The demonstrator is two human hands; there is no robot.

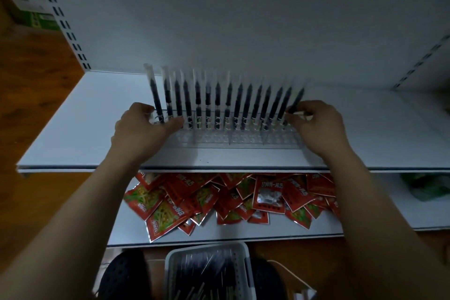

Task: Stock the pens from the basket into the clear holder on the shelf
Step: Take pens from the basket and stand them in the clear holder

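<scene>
Perhaps fifteen pens [217,105], one clear holder [243,141], one basket [171,258]

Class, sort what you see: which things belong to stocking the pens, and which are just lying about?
In the job: pens, clear holder, basket, left hand, right hand pinching the end pen.
Lying about: red packets, green bag, green box.

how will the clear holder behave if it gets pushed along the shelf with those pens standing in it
The clear holder looks like rigid plastic, so it should slide in one piece on the smooth shelf. Its tall pens lean unevenly, so a jerk would probably rattle them.
</scene>
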